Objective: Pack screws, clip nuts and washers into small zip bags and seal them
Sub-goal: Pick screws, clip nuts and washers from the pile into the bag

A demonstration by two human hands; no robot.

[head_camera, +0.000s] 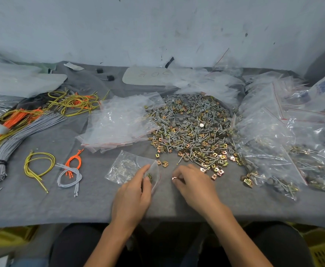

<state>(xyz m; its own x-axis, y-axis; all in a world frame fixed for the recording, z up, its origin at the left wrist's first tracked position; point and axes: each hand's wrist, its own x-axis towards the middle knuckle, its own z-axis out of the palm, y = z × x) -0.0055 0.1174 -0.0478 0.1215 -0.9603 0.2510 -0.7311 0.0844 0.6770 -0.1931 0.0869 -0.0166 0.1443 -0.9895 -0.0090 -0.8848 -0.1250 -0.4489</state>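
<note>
A big heap of screws, brass clip nuts and grey washers (194, 132) lies on the grey cloth in the middle. My left hand (132, 193) holds the mouth of a small clear zip bag (155, 170); a clip nut shows inside by my fingers. A filled bag (123, 166) lies just left of it. My right hand (192, 184) sits to the right of the bag, fingers curled and pinching a small metal part at the tips. Two loose clip nuts (162, 163) lie between the bag and the heap.
A stack of empty zip bags (117, 122) lies left of the heap. Packed bags (277, 151) pile up at the right. Bundles of grey, orange and yellow cords (22, 128) cover the left. The table's front edge (61, 222) runs near my lap.
</note>
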